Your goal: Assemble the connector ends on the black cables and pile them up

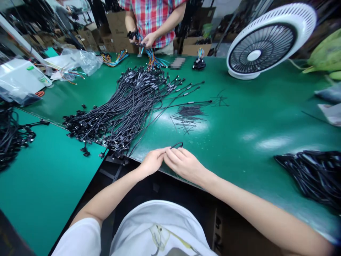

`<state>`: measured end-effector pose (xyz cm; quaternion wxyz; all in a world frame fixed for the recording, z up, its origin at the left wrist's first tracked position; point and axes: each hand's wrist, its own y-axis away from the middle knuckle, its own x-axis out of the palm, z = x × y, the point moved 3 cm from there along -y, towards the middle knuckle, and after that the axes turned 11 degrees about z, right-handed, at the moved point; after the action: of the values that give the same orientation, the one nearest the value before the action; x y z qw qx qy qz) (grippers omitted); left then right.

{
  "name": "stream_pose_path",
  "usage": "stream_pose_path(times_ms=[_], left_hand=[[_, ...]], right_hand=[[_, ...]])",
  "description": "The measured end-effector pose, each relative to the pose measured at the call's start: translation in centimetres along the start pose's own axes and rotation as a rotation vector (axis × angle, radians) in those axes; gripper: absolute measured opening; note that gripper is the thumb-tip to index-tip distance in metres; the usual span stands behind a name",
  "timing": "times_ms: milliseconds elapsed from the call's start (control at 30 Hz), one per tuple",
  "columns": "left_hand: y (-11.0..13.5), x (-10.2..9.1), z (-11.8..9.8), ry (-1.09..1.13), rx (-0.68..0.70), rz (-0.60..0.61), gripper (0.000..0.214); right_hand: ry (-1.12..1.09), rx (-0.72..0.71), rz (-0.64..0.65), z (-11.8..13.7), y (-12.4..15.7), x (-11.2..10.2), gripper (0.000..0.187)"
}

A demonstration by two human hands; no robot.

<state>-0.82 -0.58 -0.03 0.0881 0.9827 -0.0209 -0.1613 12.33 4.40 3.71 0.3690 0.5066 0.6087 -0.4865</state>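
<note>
1. Two bare hands, head view, work together at the near edge of a green-matted tabletop (229,142), with 12 o'clock taken as straight ahead of the wearer.
2. Thing in hand: a thin black cable (177,145), of which only a short loop shows, arching above the fingers. Its long axis runs roughly crosswise, from 9 to 3 o'clock. The rest is hidden in the fingers.
3. Nearer hand: the right hand (183,164) lies directly below the loop, its fingers curled and closed over the cable, a firm-looking grasp.
4. Left hand (151,163): fingers nearly straight, reaching toward 3 o'clock, tips touching the right hand's fingers. Partly open. Cannot tell whether it grips the cable too.
5. At 11 o'clock, just beyond the hands, a large fan of black cables with connectors (128,106) spreads over the tabletop, its near connectors at the edge.
6. At 12 o'clock, a small pile of short black wires (190,112); at 2 o'clock, a round white fan (269,41).
7. At 3 o'clock, a heap of black cables (311,174); at 9 o'clock, another (10,138) on a second green surface.
8. Far side, 12 o'clock: a co-worker's hands (141,40), in front of a plaid shirt, handle a black connector with coloured wires (156,60).
</note>
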Motion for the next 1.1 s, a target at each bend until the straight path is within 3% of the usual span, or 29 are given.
stream_pose_path(times_ms=[67,133,333,467,533,633,733,800,900,967,1100], left_hand=[[-0.3,0.2,0.6,0.062,-0.094,0.050,0.020],[-0.4,0.5,1.1,0.184,-0.140,0.085,0.019],[-0.9,2.2,1.6,0.448,-0.132,0.178,0.029],[-0.8,2.5,1.1,0.427,-0.111,0.119,0.037],[-0.6,2.2,0.6,0.387,-0.098,0.062,0.039],[-0.7,1.5,-0.3,0.466,-0.034,-0.023,0.035],[-1.0,0.8,-0.4,0.632,-0.014,-0.130,0.041],[-1.0,0.7,-0.1,0.671,-0.016,-0.139,0.046],[-1.0,0.5,0.8,0.674,-0.042,-0.106,0.050],[-1.2,0.0,1.4,0.657,-0.046,-0.150,0.054],[-1.5,-0.8,0.9,0.365,0.134,-0.223,0.043]], right_hand=[[0.055,-0.135,-0.001,-0.4,-0.1,-0.3,0.029],[0.135,-0.177,0.060,-0.6,-0.2,-0.1,0.027],[0.374,-0.341,0.179,0.0,0.1,1.6,0.024],[0.406,-0.315,0.258,-0.2,-0.2,2.7,0.022],[0.283,-0.201,0.313,-0.9,-0.8,2.8,0.017],[-0.092,0.064,0.349,-2.3,-1.8,2.7,0.014],[-0.374,0.328,0.231,-2.4,-2.0,2.9,0.021],[-0.486,0.451,0.120,-1.5,-1.6,3.4,0.023],[-0.647,0.543,-0.006,0.0,-1.0,4.3,0.023],[-0.798,0.582,-0.064,0.2,-0.8,4.7,0.024],[-1.359,0.698,-0.136,-1.8,-0.2,4.6,0.025]])
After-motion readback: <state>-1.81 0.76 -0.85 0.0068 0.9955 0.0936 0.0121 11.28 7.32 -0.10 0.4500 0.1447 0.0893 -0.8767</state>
